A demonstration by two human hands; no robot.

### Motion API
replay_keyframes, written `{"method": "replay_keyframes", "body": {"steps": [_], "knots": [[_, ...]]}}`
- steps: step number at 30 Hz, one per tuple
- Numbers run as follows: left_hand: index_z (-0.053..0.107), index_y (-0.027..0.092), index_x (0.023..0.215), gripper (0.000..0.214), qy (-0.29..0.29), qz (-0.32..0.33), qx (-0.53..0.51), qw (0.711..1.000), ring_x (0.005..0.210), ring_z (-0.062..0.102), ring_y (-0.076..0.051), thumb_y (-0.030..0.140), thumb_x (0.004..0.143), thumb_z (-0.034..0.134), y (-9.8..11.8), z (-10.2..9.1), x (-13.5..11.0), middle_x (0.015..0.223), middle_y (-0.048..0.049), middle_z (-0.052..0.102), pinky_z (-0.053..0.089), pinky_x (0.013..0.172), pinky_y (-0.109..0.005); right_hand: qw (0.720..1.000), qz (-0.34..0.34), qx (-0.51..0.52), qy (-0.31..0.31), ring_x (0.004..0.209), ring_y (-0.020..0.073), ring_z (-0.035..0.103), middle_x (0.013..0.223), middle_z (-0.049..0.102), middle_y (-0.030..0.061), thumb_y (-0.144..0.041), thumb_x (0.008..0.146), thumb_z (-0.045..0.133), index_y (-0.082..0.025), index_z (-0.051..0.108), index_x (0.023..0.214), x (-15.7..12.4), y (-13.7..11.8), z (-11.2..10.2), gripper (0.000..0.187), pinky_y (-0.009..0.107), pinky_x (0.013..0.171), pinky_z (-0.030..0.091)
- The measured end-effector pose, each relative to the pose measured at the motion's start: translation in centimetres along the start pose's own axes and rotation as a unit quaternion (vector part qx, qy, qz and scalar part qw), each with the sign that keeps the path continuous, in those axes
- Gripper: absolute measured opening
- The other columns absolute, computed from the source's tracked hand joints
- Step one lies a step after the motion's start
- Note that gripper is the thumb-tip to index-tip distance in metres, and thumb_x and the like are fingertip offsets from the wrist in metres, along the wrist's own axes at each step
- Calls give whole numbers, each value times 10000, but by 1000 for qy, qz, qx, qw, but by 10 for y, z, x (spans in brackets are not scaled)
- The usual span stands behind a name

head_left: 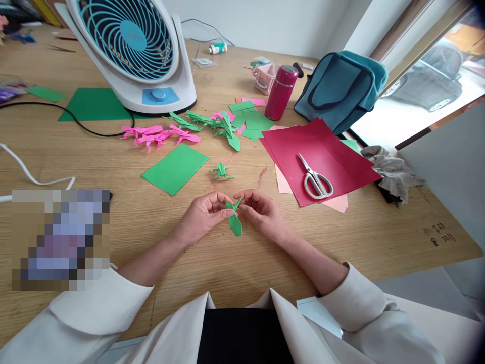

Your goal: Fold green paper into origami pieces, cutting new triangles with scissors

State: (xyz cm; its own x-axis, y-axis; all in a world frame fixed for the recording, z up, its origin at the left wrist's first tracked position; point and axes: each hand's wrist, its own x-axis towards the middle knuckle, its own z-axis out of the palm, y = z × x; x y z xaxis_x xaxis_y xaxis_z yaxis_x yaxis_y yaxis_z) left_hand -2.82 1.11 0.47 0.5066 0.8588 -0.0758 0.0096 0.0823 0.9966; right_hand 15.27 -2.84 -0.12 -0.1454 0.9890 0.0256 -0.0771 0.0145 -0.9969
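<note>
Between both hands, just above the wooden table, is a folded green paper figure (235, 224) with a broad pointed lower end and thin strips at the top. My left hand (207, 212) pinches its left side between thumb and fingers. At its upper right, my right hand (261, 210) has thumb and fingertips closed on a thin strip of it. Beyond the hands lies a small green origami figure with thin legs (222, 172). A stack of green paper (175, 168) rests to its left.
Pink origami figures (151, 135) and green ones (228, 132) lie farther back, before a fan (159, 96). At right, scissors (317, 182) rest on red paper sheets (322, 146). A red flask (281, 93) and a blue bag (337, 91) stand behind. A blurred-out patch (60, 240) covers the left.
</note>
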Motion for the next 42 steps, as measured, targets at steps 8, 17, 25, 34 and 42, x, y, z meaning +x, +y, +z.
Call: {"method": "replay_keyframes", "body": {"steps": [8, 17, 25, 34, 42], "knots": [[613, 175, 815, 299, -16, -28, 3, 999, 608, 598, -112, 385, 701, 793, 5, 1, 0, 722, 8, 675, 448, 561, -221, 999, -14, 35, 0, 712, 123, 568, 780, 615, 1, -378, 859, 670, -191, 604, 888, 0, 0, 2, 200, 263, 685, 478], [591, 159, 835, 319, -19, -72, 11, 997, 568, 508, -81, 390, 705, 770, 4, -1, 0, 673, 27, 607, 392, 532, -200, 999, -14, 44, -1, 702, 127, 535, 770, 587, -4, -425, 830, 708, -206, 607, 886, 1, -1, 1, 247, 268, 666, 453], [592, 163, 812, 339, -36, -80, -8, 996, 545, 501, -74, 415, 688, 781, 6, -1, 1, 664, 25, 625, 378, 500, -188, 1000, 2, -1, -13, 735, 133, 574, 816, 623, 15, -457, 863, 659, -188, 626, 888, -1, -7, -1, 272, 273, 684, 453], [582, 160, 822, 319, -44, -85, -12, 995, 520, 486, -65, 387, 698, 769, 4, -3, 1, 628, 43, 594, 399, 495, -185, 1000, 4, 22, -10, 698, 127, 551, 784, 600, 1, -401, 840, 667, -197, 601, 875, 0, 1, 0, 216, 274, 673, 444], [583, 161, 808, 276, -35, -62, 29, 997, 546, 503, -74, 361, 707, 742, 2, 1, 0, 652, 48, 550, 431, 509, -193, 1000, -2, 3, -19, 634, 109, 475, 732, 516, -31, -257, 849, 608, -207, 552, 877, -2, 2, 0, 79, 257, 612, 389]]}}
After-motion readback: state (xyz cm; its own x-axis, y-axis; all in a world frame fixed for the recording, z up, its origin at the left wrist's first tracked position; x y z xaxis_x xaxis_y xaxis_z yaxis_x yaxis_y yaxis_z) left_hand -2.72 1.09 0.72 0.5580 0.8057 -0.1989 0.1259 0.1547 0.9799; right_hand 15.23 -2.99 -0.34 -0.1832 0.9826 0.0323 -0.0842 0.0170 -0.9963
